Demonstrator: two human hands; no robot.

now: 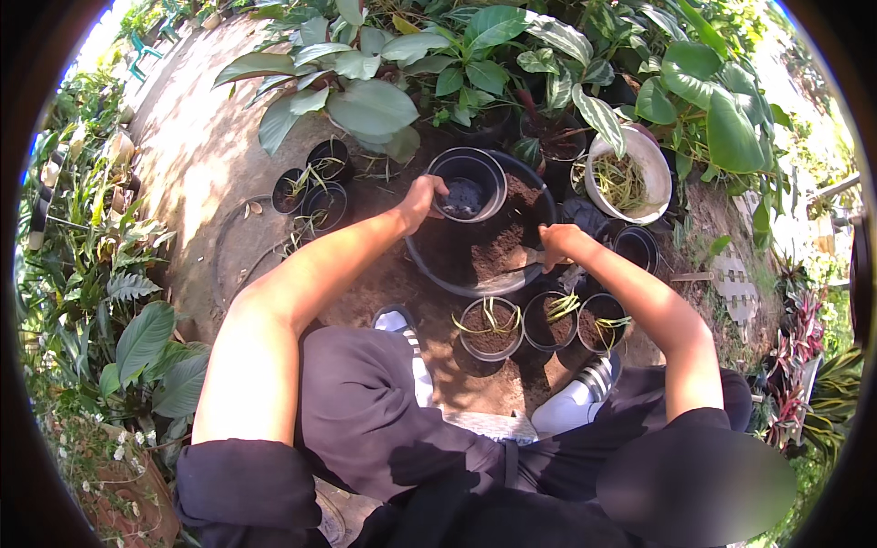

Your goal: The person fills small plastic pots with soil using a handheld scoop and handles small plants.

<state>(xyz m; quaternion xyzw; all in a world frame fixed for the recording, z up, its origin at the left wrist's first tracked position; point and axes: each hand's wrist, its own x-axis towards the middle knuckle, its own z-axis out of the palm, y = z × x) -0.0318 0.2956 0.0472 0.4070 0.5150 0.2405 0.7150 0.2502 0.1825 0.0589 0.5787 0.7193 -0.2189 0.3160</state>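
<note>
My left hand (423, 200) grips the rim of a black plastic plant pot (473, 177), tilted so that its dark inside shows, over the far left part of a wide black basin (419, 255). Dark soil (499, 240) lies in the basin. At the basin's right rim my right hand (556, 245) is closed around the handle of a trowel (522, 259), whose blade rests at the soil. Just nearer stand several black pots of soil with thin green seedlings, among them a left one (490, 342), a middle one (550, 337) and a right one (595, 322).
More small black pots (325, 205) with cut-looking leaves stand at the left. A white bucket (661, 179) of green clippings and another black pot (636, 248) are at the right. Leafy plants (373, 109) crowd the far side. My sandalled feet (579, 404) flank the near pots.
</note>
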